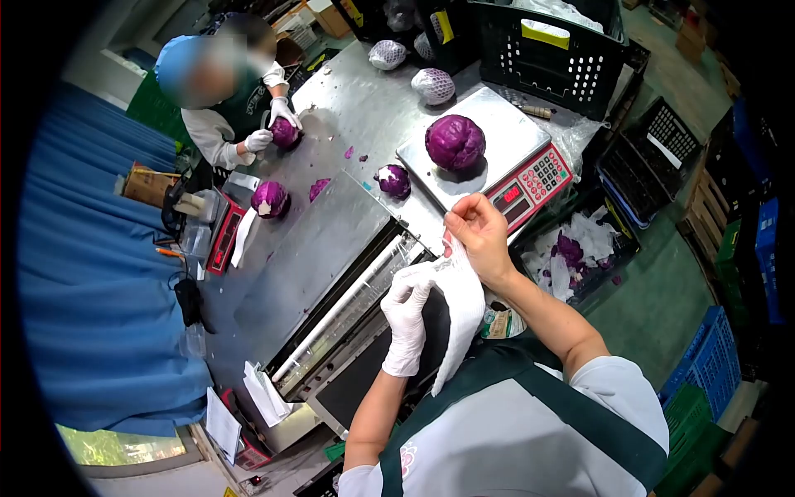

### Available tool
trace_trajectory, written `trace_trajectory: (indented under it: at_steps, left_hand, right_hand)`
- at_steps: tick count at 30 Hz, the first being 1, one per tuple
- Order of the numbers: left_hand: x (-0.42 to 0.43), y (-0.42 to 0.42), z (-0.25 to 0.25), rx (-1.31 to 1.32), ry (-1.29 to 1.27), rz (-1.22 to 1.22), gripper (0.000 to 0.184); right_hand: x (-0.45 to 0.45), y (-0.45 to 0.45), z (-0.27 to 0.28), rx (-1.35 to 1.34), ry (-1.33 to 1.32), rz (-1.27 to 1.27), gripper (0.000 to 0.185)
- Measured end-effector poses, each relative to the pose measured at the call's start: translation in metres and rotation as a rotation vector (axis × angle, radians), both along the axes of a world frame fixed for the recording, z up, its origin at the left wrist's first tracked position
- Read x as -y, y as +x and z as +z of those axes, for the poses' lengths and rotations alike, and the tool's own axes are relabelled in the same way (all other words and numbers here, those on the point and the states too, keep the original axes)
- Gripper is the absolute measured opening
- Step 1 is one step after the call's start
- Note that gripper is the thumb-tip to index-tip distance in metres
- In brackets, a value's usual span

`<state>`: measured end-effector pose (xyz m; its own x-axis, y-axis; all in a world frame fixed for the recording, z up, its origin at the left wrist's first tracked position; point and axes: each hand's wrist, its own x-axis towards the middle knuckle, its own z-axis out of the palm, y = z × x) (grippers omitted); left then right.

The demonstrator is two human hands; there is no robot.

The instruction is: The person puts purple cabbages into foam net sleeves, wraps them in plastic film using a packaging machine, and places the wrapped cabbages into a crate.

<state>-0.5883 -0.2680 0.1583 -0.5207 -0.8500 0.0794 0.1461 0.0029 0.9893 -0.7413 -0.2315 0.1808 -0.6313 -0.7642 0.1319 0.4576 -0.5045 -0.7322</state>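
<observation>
Between my two hands hangs a long white foam net [460, 311], drooping toward my apron. My left hand [407, 319], in a white glove, pinches its edge near the top. Bare, my right hand [482, 240] grips the upper end with thumb and fingers together, just in front of the scale. A large red cabbage [455, 142] sits on the plate of the digital scale [504, 132]. To the left of the scale, a smaller red cabbage [393, 181] rests on the metal table [339, 103].
A wrapping machine [331, 319] stands left of my hands. Across the table a co-worker in white gloves [283, 112] holds a red cabbage [286, 132]. Net-wrapped heads [433, 85] lie near a black crate [546, 62]. A bin of scraps [571, 257] is at right.
</observation>
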Motion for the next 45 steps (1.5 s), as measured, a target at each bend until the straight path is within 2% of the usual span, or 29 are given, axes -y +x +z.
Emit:
trace_trajectory:
  at_steps: [3, 5, 6, 9, 10, 11, 13, 16, 18, 19, 21, 23, 25, 26, 27, 28, 29, 30, 31, 32, 33, 34, 36, 37, 38, 40, 41, 43, 45]
  left_hand:
    - [0.011, 0.001, -0.006, -0.002, -0.039, 0.021, 0.02]
    - [0.013, -0.011, 0.021, -0.052, -0.168, 0.08, 0.027]
    - [0.017, -0.014, 0.023, -0.058, -0.138, 0.101, 0.027]
    - [0.022, -0.025, 0.031, -0.022, -0.192, 0.148, 0.035]
    - [0.021, -0.029, 0.035, 0.003, -0.212, 0.144, 0.035]
    - [0.02, -0.031, 0.037, 0.029, -0.232, 0.137, 0.035]
    - [0.019, -0.032, 0.037, 0.147, -0.384, 0.093, 0.035]
    - [0.021, -0.034, 0.035, 0.174, -0.104, -0.018, 0.036]
    - [0.021, -0.037, 0.055, 0.182, 0.053, -0.126, 0.036]
    - [0.023, -0.035, 0.062, 0.212, 0.172, -0.188, 0.03]
    - [0.029, -0.029, 0.057, 0.283, 0.207, -0.261, 0.029]
    - [0.029, -0.026, 0.056, 0.256, 0.139, -0.237, 0.029]
    - [0.032, -0.023, 0.054, 0.299, 0.172, -0.248, 0.027]
    - [0.03, -0.025, 0.052, 0.296, 0.06, -0.223, 0.025]
    - [0.029, -0.027, 0.049, 0.292, -0.051, -0.198, 0.024]
    - [0.028, -0.032, 0.046, 0.069, 0.139, -0.175, 0.021]
    - [0.033, -0.035, 0.047, -0.267, 0.416, -0.229, 0.026]
    - [0.035, -0.034, 0.051, -0.383, 0.547, -0.208, 0.027]
    - [0.038, -0.034, 0.062, -0.5, 0.677, -0.188, 0.029]
    - [0.046, -0.035, 0.069, -0.474, 0.714, -0.208, 0.032]
    - [0.048, -0.037, 0.079, -0.396, 0.757, -0.105, 0.034]
    - [0.057, -0.033, 0.079, -0.356, 0.7, -0.173, 0.035]
    - [0.063, -0.036, 0.086, -0.22, 0.528, -0.196, 0.036]
    - [0.074, -0.031, 0.091, -0.141, 0.506, -0.418, 0.037]
    - [0.069, -0.039, 0.093, -0.021, 0.428, -0.41, 0.034]
    - [0.061, -0.059, 0.102, 0.289, 0.246, -0.481, 0.023]
    - [0.061, -0.072, 0.096, 0.421, 0.06, -0.402, 0.018]
    - [0.09, -0.097, 0.07, 0.634, -0.133, -0.23, 0.02]
    - [0.129, -0.126, 0.043, 0.624, -0.335, 0.038, 0.02]
  right_hand:
    - [0.005, -0.003, -0.005, -0.025, 0.044, 0.006, 0.01]
    - [0.008, -0.002, -0.014, -0.102, 0.168, 0.034, 0.01]
    - [0.008, 0.002, -0.017, -0.095, 0.196, 0.066, 0.01]
    - [-0.004, 0.004, -0.01, -0.091, 0.071, 0.387, 0.031]
    - [-0.001, -0.003, -0.013, -0.316, 0.105, 0.468, 0.046]
    - [-0.006, -0.012, -0.014, -0.358, 0.147, 0.61, 0.043]
    - [-0.009, -0.019, -0.011, -0.407, 0.218, 0.605, 0.037]
    - [-0.012, -0.03, -0.002, -0.484, 0.215, 0.466, 0.032]
    - [-0.011, -0.034, -0.008, -0.352, 0.14, 0.487, 0.025]
    - [-0.011, -0.037, -0.007, -0.308, 0.123, 0.506, 0.022]
    - [-0.012, -0.039, -0.007, -0.156, 0.12, 0.437, 0.015]
    - [-0.013, -0.051, -0.02, -0.106, 0.105, 0.336, 0.005]
    - [0.001, -0.05, -0.027, 0.1, -0.237, 0.21, 0.007]
    - [-0.01, -0.05, -0.001, 0.236, -0.012, 0.217, 0.013]
    - [-0.006, -0.048, -0.016, 0.176, -0.062, 0.158, 0.017]
    - [-0.007, -0.042, -0.005, 0.228, -0.002, 0.18, 0.019]
    - [-0.01, -0.036, 0.006, 0.28, 0.059, 0.201, 0.021]
    - [-0.007, -0.034, -0.007, 0.5, 0.147, 0.271, 0.022]
    - [-0.009, -0.042, -0.033, 0.306, 0.264, 0.482, 0.025]
    - [-0.013, -0.044, -0.027, 0.109, 0.258, 0.613, 0.029]
    - [-0.018, -0.046, -0.017, -0.091, 0.252, 0.741, 0.033]
    - [-0.022, -0.049, 0.007, -0.444, 0.381, 0.749, 0.043]
    - [-0.017, -0.067, -0.002, -0.668, 0.423, 0.667, 0.029]
    - [-0.01, -0.083, -0.015, -0.746, 0.46, 0.621, 0.022]
    - [-0.002, -0.105, -0.032, -1.419, 0.492, 0.198, 0.017]
    - [0.009, -0.131, -0.032, -1.672, 0.492, -0.507, 0.009]
    - [0.014, -0.139, -0.019, -1.293, 0.499, -0.677, 0.008]
    - [0.035, -0.16, -0.023, -0.995, 0.307, -0.932, 0.007]
    - [0.041, -0.161, -0.016, -0.476, 0.441, -0.63, 0.006]
